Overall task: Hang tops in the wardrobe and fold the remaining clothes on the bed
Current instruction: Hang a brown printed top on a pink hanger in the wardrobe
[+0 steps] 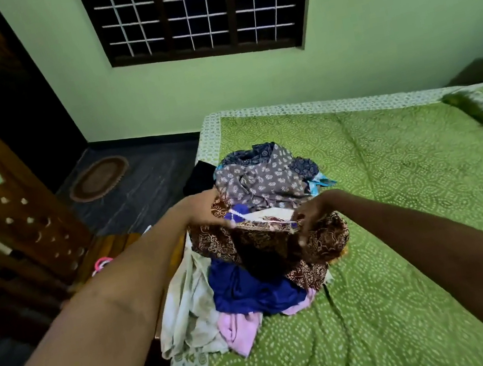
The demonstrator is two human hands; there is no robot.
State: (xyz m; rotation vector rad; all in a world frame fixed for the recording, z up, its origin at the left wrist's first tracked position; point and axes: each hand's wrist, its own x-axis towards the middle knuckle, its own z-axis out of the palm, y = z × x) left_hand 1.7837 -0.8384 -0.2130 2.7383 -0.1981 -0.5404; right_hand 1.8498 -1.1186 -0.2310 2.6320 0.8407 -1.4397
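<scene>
**Head view: both hands on the brown printed garment atop the pile**

Head view shows the left hand [206,213] and right hand [312,214] both pinching the upper edge of a brown printed garment [263,243], which sits on top of the clothes pile [250,278]. The held edge runs roughly left to right between the hands, the cloth drooping below them onto the pile. Both hands are equally near, one at each end, so lifting it straight up looks like the likely next move.

The pile lies on the bed [396,188], near its left edge, over a green patterned bedspread. Behind the pile is a green wall with a barred window [196,10]. Left of the pile stand a carved wooden piece [12,207] and a dark doorway; an oval mat [99,178] lies on the floor.
</scene>
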